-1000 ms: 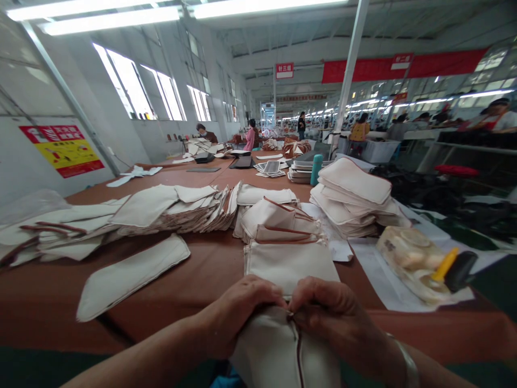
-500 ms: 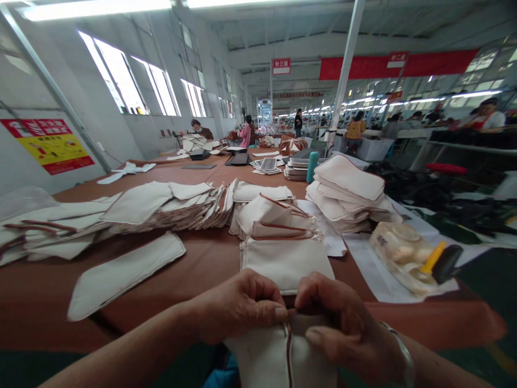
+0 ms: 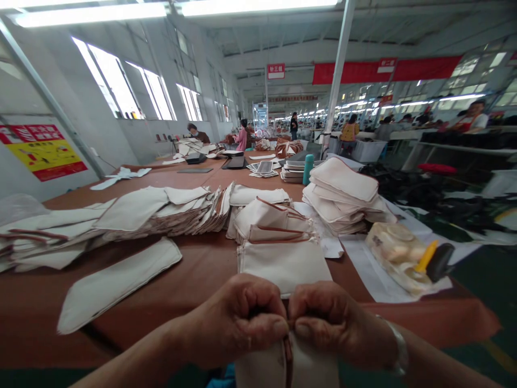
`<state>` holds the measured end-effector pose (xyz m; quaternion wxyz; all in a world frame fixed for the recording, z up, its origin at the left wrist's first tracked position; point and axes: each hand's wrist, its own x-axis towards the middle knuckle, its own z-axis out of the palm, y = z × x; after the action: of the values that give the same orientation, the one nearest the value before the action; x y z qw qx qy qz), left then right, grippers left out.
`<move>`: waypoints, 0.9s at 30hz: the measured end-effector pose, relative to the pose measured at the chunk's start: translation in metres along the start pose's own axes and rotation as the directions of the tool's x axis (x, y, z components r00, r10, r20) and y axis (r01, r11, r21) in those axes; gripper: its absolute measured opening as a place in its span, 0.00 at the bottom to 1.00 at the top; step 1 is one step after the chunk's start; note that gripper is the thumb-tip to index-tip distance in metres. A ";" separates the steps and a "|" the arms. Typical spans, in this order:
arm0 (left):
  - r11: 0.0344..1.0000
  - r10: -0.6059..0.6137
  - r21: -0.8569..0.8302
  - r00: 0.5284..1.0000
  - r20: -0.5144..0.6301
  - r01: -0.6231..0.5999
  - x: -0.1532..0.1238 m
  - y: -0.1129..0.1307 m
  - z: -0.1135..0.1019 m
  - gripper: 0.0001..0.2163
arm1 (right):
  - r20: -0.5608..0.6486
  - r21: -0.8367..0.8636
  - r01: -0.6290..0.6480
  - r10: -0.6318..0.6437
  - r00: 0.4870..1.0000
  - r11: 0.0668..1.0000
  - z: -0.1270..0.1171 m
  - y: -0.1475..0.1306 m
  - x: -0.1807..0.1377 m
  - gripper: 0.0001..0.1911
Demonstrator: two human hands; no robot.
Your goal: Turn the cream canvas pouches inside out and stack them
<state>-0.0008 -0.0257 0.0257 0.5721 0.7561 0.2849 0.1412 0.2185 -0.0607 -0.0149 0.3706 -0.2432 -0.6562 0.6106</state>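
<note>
Loose cream panel (image 3: 121,283) lies near the table's (image 3: 205,269) front edge, toward its left. Your left hand (image 3: 244,318): thumb and fingers clamped on top of the cream brown-trimmed piece (image 3: 309,366), just off mid front edge, your side. Your right hand (image 3: 339,323) pinches the same top, thumbs nearly meeting. Cream panel stack (image 3: 341,186), then translucent plastic container (image 3: 391,245) near front right corner.

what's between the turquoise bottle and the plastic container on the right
In the head view, a stack of cream brown-edged pieces lies between the turquoise bottle and the plastic container, plus some white paper.
</note>
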 end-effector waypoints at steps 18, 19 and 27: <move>0.879 -0.239 -0.434 0.970 -0.043 0.197 0.006 -0.015 -0.013 0.32 | 0.037 -0.160 -0.020 0.026 0.999 0.987 -0.017 -0.004 0.015 0.18; 0.869 -0.261 -0.445 0.965 -0.038 0.218 0.006 -0.016 -0.013 0.32 | 0.044 -0.132 -0.026 0.032 0.999 0.991 -0.018 -0.003 0.014 0.17; 0.872 -0.206 -0.436 0.974 0.089 0.224 0.007 -0.015 -0.010 0.23 | 0.083 -0.091 -0.032 0.039 0.996 0.995 -0.020 0.000 0.015 0.14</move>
<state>-0.0046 -0.0113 0.0134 0.7469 0.5721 0.3159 0.1226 0.2255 -0.0366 -0.0130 0.3205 -0.2452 -0.6935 0.5969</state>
